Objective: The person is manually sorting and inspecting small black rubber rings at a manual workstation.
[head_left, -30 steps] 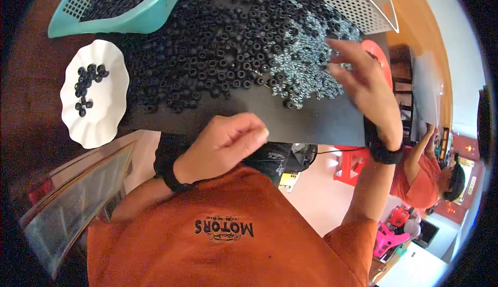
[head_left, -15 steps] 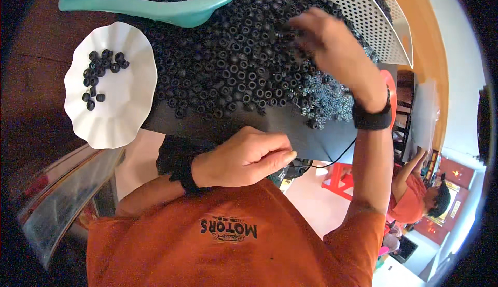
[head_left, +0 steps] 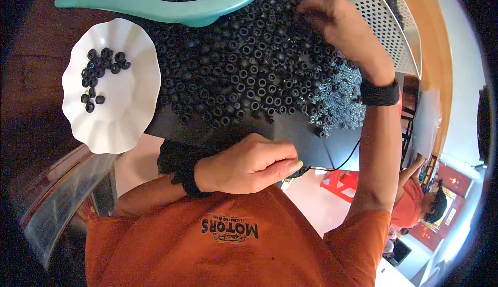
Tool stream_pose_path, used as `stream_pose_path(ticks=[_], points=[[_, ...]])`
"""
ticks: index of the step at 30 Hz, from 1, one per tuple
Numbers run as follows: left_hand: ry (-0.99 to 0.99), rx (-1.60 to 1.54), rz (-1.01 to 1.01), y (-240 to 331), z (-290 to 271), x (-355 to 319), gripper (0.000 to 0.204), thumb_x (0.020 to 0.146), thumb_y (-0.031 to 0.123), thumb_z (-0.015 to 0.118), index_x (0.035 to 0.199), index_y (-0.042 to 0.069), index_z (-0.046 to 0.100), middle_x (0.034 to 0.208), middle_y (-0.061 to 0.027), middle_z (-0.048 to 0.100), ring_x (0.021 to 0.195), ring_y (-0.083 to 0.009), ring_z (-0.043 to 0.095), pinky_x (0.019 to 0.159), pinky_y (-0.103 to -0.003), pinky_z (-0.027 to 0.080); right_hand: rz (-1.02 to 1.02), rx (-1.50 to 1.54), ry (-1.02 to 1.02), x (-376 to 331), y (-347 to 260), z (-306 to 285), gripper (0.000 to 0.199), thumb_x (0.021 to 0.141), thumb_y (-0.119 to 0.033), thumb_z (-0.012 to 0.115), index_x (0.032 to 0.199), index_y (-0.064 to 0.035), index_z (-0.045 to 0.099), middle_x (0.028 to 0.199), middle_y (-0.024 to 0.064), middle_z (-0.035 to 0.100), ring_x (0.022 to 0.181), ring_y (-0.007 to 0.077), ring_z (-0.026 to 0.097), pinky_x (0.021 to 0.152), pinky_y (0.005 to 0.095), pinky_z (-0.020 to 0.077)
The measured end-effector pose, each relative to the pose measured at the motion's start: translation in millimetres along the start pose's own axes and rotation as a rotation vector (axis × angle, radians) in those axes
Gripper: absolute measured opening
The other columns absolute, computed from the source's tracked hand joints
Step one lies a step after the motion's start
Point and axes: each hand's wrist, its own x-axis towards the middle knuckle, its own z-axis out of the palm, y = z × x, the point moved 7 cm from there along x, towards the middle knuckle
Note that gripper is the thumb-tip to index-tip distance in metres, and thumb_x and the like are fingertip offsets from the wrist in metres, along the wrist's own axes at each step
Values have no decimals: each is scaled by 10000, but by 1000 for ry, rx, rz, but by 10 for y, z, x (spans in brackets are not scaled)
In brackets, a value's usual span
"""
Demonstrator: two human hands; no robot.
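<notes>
A broad heap of small black ring-shaped pieces (head_left: pixel 249 74) covers the table. My right hand (head_left: pixel 345 27) reaches over its far right part; the fingertips are dark and blurred among the pieces, so their grip does not show. Close to my body, at the table's near edge, my left hand (head_left: pixel 254 163) is closed with the thumb pressed against the curled fingers. Whatever it holds, if anything, is hidden. Small silvery screws (head_left: pixel 340 97) lie piled along the heap's right side, below my right wrist.
On the left stands a white scalloped plate (head_left: pixel 127 105) with several black pieces. A teal basket (head_left: pixel 207 11) of black pieces is at the far left, a white perforated basket (head_left: pixel 381 25) at the far right. A red stool (head_left: pixel 340 183) and another person (head_left: pixel 410 204) are beyond the table.
My right hand has moved a little farther away and to the right over the heap. The left hand stays closed in nearly the same place, and the view has shifted slightly.
</notes>
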Motion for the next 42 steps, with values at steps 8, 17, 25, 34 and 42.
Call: stream_pose_path(ticks=[8,17,25,34,42], points=[[-14,9,-22,-7,-6,-11,162,919,169,558,860,19,571,611,-112,497,522,-242,538,493,-344,394,70,-79,-64,-2,116,127,199,800,-49,613,991,4,604,911,170,589,852,347,591,756,394,474],[-8,64,-32,-12,22,-15,157,919,159,551,849,20,573,601,-108,495,516,-231,537,494,-340,399,-19,-188,96,10,-11,139,204,805,-126,624,938,26,596,882,193,591,808,374,583,730,421,477],[265,-418,-186,-99,-81,-99,207,986,216,423,971,47,542,670,12,503,608,-87,541,494,-223,383,97,256,68,-783,-916,-388,152,773,-46,669,886,10,586,742,58,560,636,125,532,557,276,419],[312,-761,-126,-72,117,-53,259,988,278,427,1112,69,520,728,5,541,675,-112,568,488,-193,372,159,490,337,-1415,-1365,-235,228,722,-53,729,930,7,656,706,57,539,607,146,506,529,264,386],[273,-788,-160,-137,200,-61,232,985,254,439,1108,69,506,739,-9,547,664,-113,553,481,-208,363,216,486,471,-1578,-1439,-156,266,722,-30,732,977,14,670,753,77,585,641,158,531,574,267,419]])
